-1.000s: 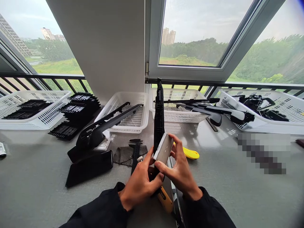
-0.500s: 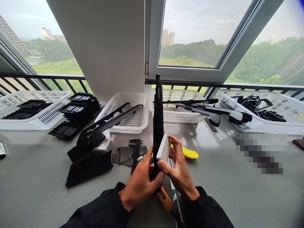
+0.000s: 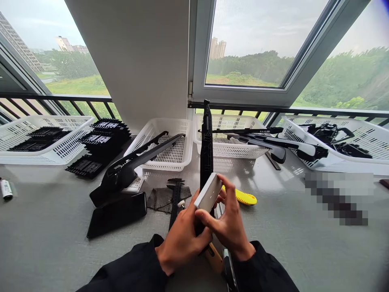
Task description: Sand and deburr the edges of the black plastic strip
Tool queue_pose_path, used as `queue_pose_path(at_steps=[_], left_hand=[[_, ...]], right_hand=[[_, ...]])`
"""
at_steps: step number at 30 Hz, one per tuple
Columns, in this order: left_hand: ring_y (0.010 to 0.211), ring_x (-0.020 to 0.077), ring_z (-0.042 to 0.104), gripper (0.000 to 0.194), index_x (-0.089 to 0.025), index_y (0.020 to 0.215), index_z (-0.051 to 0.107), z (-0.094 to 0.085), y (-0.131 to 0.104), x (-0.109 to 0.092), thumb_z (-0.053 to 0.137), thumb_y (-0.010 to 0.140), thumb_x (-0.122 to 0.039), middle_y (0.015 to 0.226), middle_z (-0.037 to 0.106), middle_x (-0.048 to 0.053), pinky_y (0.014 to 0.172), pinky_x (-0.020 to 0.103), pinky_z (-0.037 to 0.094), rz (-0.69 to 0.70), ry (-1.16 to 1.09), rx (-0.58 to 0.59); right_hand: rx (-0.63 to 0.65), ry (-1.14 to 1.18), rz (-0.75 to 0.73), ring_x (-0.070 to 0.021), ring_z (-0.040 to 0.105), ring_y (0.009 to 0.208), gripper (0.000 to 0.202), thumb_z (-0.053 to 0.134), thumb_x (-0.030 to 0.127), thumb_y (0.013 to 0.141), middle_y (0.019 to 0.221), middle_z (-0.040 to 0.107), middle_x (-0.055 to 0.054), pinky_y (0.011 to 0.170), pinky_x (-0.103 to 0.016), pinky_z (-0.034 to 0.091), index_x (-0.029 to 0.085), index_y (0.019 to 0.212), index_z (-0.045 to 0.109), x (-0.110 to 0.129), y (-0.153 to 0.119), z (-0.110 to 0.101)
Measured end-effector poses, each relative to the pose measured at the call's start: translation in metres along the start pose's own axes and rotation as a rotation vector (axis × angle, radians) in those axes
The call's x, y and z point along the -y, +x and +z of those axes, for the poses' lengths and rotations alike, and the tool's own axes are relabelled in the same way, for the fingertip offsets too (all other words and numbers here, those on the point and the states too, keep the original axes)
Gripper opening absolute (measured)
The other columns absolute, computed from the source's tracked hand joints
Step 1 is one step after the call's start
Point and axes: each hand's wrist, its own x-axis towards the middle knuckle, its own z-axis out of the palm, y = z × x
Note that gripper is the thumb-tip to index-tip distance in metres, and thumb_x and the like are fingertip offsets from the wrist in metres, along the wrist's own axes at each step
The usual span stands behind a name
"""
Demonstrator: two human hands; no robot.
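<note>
My left hand (image 3: 184,235) is closed round the lower end of a long black plastic part (image 3: 207,150), which points up and away from me. Between the thumb and fingers of my right hand (image 3: 229,221) is a flat white rectangular block (image 3: 209,192), pressed against or just in front of that part; I cannot tell if they touch. Close to my left hand lies a black caliper (image 3: 175,198) on a dark cloth (image 3: 159,199). Beyond my right hand is a yellow-handled tool (image 3: 245,198). Below my hands, an orange-yellow tool (image 3: 215,258) is partly hidden.
White baskets (image 3: 164,165) line the window side, some with black parts. Left of my hands lie a dark phone (image 3: 117,215), a large black moulded part (image 3: 121,176) and stacked black grid pieces (image 3: 97,140). Long grey-black parts (image 3: 273,146) overhang a basket.
My right hand has tilted the white block over to the left, across the black part, so more of its broad face shows. The whole view has shifted slightly.
</note>
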Motion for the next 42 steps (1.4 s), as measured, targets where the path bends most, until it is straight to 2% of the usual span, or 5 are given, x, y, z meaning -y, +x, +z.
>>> queue_pose_path(at_steps=[4, 12, 25, 34, 42], left_hand=[[0.069, 0.0188, 0.07, 0.088, -0.016, 0.171, 0.033, 0.0, -0.001, -0.001, 0.069, 0.091, -0.021, 0.097, 0.078, 0.004, 0.068, 0.03, 0.058, -0.039, -0.041, 0.027], [0.093, 0.0234, 0.078, 0.093, -0.014, 0.174, 0.025, -0.005, 0.002, -0.005, 0.07, 0.094, -0.029, 0.128, 0.078, 0.013, 0.089, 0.035, 0.061, -0.076, -0.136, -0.02], [0.08, 0.019, 0.073, 0.093, -0.022, 0.175, 0.028, -0.005, 0.002, -0.007, 0.068, 0.091, -0.018, 0.13, 0.076, 0.012, 0.07, 0.029, 0.057, -0.041, -0.134, 0.076], [0.089, 0.0192, 0.075, 0.092, -0.02, 0.175, 0.028, -0.009, 0.004, -0.008, 0.067, 0.091, -0.017, 0.132, 0.076, 0.012, 0.077, 0.028, 0.059, -0.055, -0.208, 0.09], [0.082, 0.0176, 0.072, 0.092, -0.019, 0.174, 0.027, -0.005, 0.003, -0.007, 0.066, 0.091, -0.016, 0.131, 0.077, 0.013, 0.072, 0.028, 0.058, -0.046, -0.176, 0.101]], right_hand=[[-0.049, 0.047, 0.065, -0.0234, 0.068, 0.097, 0.081, 0.079, 0.052, 0.088, 0.14, 0.06, -0.011, 0.073, -0.037, 0.06, 0.031, 0.156, 0.04, 0.0, 0.005, -0.005], [0.022, 0.016, 0.087, -0.0227, 0.064, 0.094, 0.084, 0.082, 0.049, 0.085, 0.129, 0.065, -0.009, 0.072, -0.036, 0.058, 0.028, 0.157, 0.042, -0.002, 0.01, -0.009], [-0.027, 0.028, 0.098, -0.0283, 0.066, 0.114, 0.086, 0.081, 0.046, 0.087, 0.148, 0.058, -0.013, 0.084, -0.042, 0.063, 0.03, 0.16, 0.04, -0.006, 0.012, -0.013], [-0.019, 0.102, 0.168, -0.0234, 0.068, 0.092, 0.087, 0.082, 0.054, 0.087, 0.122, 0.069, -0.009, 0.076, -0.039, 0.061, 0.028, 0.159, 0.04, -0.008, 0.011, -0.01], [-0.046, 0.011, 0.094, -0.0266, 0.065, 0.109, 0.084, 0.081, 0.049, 0.087, 0.146, 0.059, -0.012, 0.08, -0.039, 0.061, 0.03, 0.159, 0.042, -0.007, 0.014, -0.015]])
